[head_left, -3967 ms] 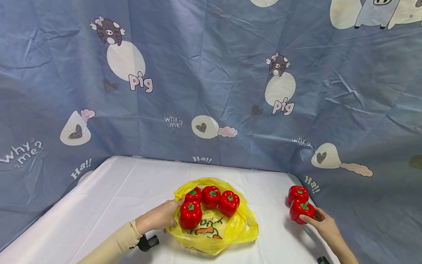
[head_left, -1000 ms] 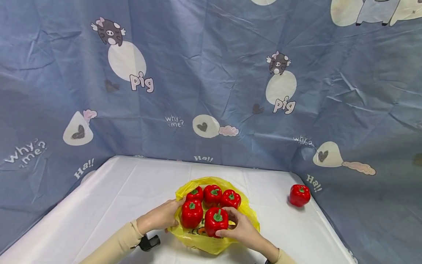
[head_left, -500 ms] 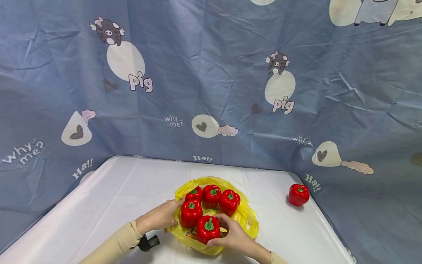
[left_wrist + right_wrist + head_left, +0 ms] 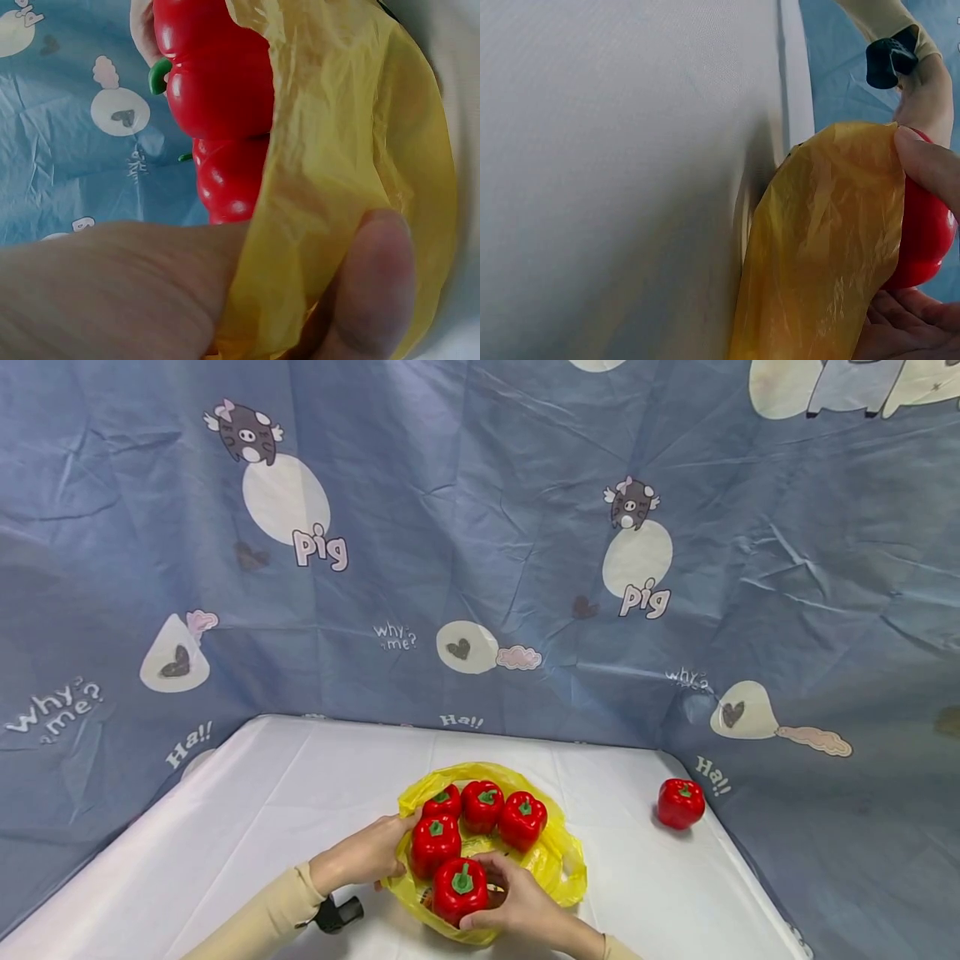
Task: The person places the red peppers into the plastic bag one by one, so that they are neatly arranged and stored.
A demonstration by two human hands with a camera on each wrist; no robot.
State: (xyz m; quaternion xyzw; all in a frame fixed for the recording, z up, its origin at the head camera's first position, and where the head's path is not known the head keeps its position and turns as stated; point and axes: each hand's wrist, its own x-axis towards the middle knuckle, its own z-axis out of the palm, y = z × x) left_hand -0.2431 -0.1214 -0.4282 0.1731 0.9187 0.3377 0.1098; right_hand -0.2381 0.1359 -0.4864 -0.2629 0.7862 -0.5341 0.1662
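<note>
A yellow plastic bag (image 4: 564,852) lies spread on the table with its mouth open upward. Several red bell peppers with green stems, such as one bell pepper (image 4: 522,821), sit inside along the far and left sides. At the bag's left rim, my left hand (image 4: 369,853) pinches the plastic; the left wrist view has the thumb (image 4: 375,285) on the outside of the film. My right hand (image 4: 528,908) grips another red bell pepper (image 4: 454,902) by its right side, low in the near part of the bag. The bag wall (image 4: 825,240) hides part of this pepper in the right wrist view.
One more red bell pepper (image 4: 681,803) stands alone near the right edge of the white-covered table (image 4: 337,760). A blue printed curtain (image 4: 525,527) hangs behind and along both sides. A black wrist device (image 4: 339,913) sits at my left wrist.
From the table's right side, my right hand has brought one bell pepper into the bag, then moved it left and nearer. My left hand has stayed at the rim.
</note>
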